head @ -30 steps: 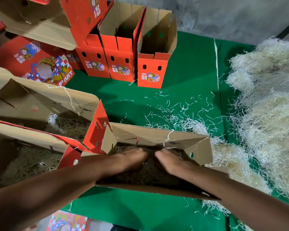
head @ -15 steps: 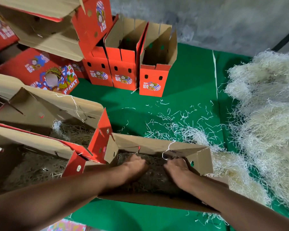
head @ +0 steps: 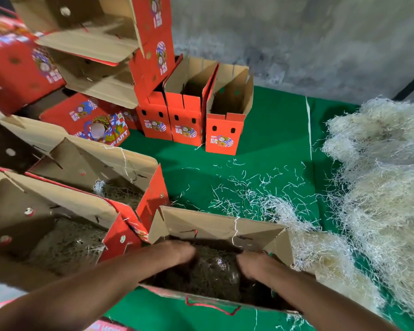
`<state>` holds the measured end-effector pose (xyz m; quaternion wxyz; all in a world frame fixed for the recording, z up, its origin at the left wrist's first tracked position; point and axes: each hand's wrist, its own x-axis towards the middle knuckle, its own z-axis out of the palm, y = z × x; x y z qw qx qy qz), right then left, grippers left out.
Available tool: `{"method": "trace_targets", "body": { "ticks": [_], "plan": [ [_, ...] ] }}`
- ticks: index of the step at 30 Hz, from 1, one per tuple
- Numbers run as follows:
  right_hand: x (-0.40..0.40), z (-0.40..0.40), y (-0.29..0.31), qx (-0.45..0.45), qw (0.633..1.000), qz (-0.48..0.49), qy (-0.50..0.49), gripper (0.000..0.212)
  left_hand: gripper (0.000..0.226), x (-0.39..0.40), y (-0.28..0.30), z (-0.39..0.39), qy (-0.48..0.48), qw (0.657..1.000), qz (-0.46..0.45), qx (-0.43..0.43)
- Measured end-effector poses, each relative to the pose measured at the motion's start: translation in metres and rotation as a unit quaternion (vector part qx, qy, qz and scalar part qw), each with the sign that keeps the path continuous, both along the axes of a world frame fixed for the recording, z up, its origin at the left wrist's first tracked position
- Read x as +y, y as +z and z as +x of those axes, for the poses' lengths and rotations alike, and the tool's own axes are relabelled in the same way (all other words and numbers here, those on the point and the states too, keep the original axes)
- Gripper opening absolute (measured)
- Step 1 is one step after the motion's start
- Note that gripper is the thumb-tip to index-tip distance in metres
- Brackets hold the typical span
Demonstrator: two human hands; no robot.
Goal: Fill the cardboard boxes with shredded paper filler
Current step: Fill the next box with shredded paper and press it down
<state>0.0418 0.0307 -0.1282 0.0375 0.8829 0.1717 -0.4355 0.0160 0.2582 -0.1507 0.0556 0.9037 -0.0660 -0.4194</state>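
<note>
An open cardboard box [head: 215, 225] lies in front of me on the green cloth, with shredded paper filler [head: 213, 271] packed inside it. Both hands are down in this box. My left hand [head: 177, 253] presses on the filler at the left side, and my right hand [head: 251, 263] presses on it at the right side, fingertips sunk in and partly hidden. A big heap of pale shredded paper [head: 382, 182] lies to the right.
Two open boxes holding filler [head: 65, 242] [head: 120, 192] lie at my left. Three upright red boxes [head: 225, 120] stand at the back, more red boxes stacked at top left [head: 86, 44]. Loose shreds [head: 249, 192] litter the green cloth [head: 273, 130]. A grey wall is behind.
My hands have spread apart inside the box, the left going left and the right going right, while pressing the filler down. The view has tilted upward a little.
</note>
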Motion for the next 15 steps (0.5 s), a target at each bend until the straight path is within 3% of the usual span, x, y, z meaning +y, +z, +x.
{"method": "trace_targets", "body": {
  "ticks": [3, 7, 15],
  "plan": [
    [0.008, -0.012, 0.002, 0.006, 1.000, -0.009, 0.016, 0.033, 0.035, 0.015, 0.002, -0.014, -0.028, 0.999, -0.036, -0.023],
    [0.019, -0.023, 0.004, -0.010, 1.000, -0.022, -0.008, 0.032, 0.032, 0.010, 0.003, -0.016, -0.056, 0.997, 0.047, 0.009],
    [0.064, -0.058, 0.007, -0.023, 0.999, 0.009, -0.021, 0.035, 0.028, 0.055, 0.009, -0.045, -0.081, 0.995, 0.057, 0.013]
  ]
}}
